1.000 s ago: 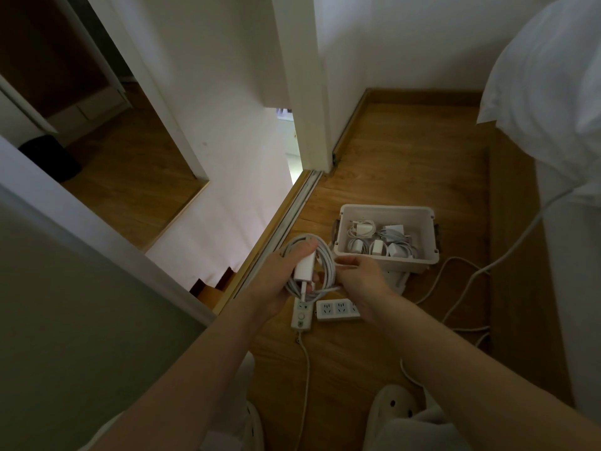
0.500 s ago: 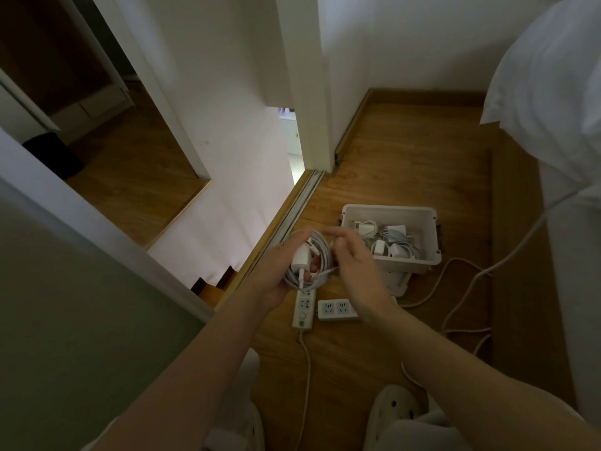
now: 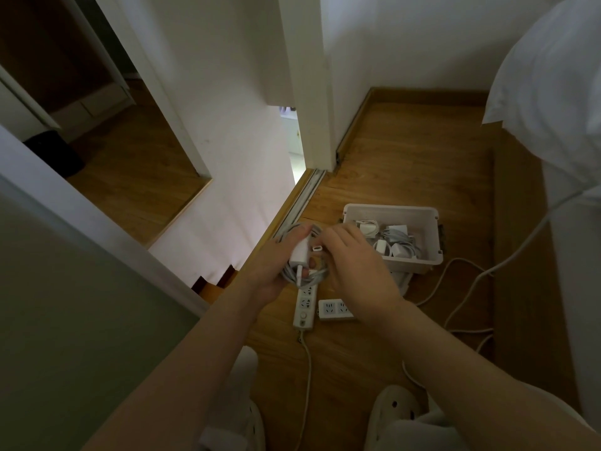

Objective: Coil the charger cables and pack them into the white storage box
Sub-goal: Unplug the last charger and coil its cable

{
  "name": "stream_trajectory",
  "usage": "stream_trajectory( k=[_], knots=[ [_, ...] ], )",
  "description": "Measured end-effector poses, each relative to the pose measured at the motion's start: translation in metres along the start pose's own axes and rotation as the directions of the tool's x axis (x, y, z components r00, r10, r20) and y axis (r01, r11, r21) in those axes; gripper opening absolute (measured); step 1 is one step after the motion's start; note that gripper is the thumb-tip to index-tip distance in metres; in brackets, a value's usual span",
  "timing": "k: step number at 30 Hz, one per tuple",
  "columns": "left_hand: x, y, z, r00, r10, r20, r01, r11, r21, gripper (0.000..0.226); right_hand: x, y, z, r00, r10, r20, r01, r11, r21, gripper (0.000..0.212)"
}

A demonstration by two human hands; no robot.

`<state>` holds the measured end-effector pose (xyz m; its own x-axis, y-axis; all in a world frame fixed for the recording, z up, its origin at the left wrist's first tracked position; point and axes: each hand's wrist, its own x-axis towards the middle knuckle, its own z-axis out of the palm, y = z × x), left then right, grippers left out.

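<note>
Cable coil (image 3: 305,276): left hand (image 3: 276,271) grips, right hand (image 3: 357,271) pinches connector (image 3: 317,248); power strips (image 3: 305,307) below.

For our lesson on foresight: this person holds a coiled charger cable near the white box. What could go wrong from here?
The connector end, pinched by the right hand, is not tucked in; the coil in the left hand may spring loose.
The white storage box holds several chargers; this bundle may snag them.

Chargers (image 3: 395,239) in box (image 3: 390,208), strips (image 3: 305,305) before it (floor)
</note>
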<state>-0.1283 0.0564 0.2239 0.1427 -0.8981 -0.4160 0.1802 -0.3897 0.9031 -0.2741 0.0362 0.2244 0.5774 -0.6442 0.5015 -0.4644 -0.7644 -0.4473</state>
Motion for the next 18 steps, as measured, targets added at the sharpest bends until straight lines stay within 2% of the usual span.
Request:
stream_trajectory(
  k=[2,5,6,9,13,15,16,18],
  knots=[
    [0.000,0.002,-0.004,1.000,-0.016,-0.011,0.017,0.999,0.031,0.056,-0.001,-0.001,-0.001,0.994,-0.109,-0.023,0.107,0.993,-0.057,0.017],
    [-0.002,0.000,-0.008,0.997,-0.035,-0.062,0.039,0.996,0.074,0.078,-0.004,-0.001,0.002,0.986,-0.163,0.040,0.164,0.986,-0.032,0.013],
    [-0.002,-0.001,-0.008,0.997,-0.031,-0.077,0.037,0.996,0.078,0.082,-0.005,-0.002,0.002,0.990,-0.129,0.059,0.128,0.992,0.024,0.011],
    [-0.005,-0.001,-0.006,0.996,-0.002,-0.088,0.005,0.999,0.044,0.079,-0.005,-0.005,-0.004,0.984,0.138,0.112,-0.166,0.942,0.291,0.006],
    [-0.010,0.004,-0.005,0.996,0.074,-0.048,-0.075,0.997,-0.025,0.064,0.003,0.001,-0.006,0.925,0.380,0.001,-0.343,0.834,0.432,0.004],
    [-0.014,0.009,-0.002,0.988,0.130,-0.080,-0.131,0.991,-0.007,0.059,0.008,0.005,-0.004,0.849,0.527,0.044,-0.461,0.696,0.551,0.009],
    [-0.015,0.011,-0.001,0.979,0.172,-0.110,-0.166,0.984,0.056,0.054,0.011,0.008,-0.002,0.780,0.612,0.130,-0.540,0.553,0.634,0.014],
    [-0.017,0.013,0.002,0.942,0.309,-0.135,-0.262,0.922,0.283,0.033,0.014,0.013,-0.001,0.604,0.679,0.417,-0.672,0.152,0.725,0.023]
  ],
)
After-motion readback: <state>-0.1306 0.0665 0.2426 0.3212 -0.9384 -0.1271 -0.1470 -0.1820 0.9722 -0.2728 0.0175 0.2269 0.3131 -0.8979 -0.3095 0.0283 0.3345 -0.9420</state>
